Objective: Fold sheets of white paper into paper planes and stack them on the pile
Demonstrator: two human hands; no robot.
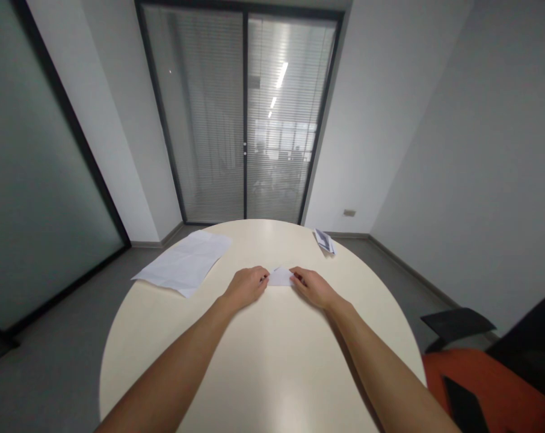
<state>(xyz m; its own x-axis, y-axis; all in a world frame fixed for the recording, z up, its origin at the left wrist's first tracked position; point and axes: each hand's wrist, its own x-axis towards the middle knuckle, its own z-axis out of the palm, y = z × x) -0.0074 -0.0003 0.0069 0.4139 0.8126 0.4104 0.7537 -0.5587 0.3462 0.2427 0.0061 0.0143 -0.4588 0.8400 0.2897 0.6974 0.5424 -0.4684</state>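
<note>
Between my two hands is a small folded piece of white paper (280,277), held low over the round table (272,349). My left hand (248,285) is closed on its left end, fingers curled around the edge. At the right end, my right hand (313,287) pinches the paper between thumb and fingers. A small pointed flap shows along the paper's top edge. The fingers cover both ends of it, so its full shape is hidden.
A large creased white sheet (186,261) lies at the table's left, partly over its edge. A folded printed paper (324,242) rests near the far right rim. An orange office chair (484,385) stands at the right. Glass doors (245,120) are beyond the table.
</note>
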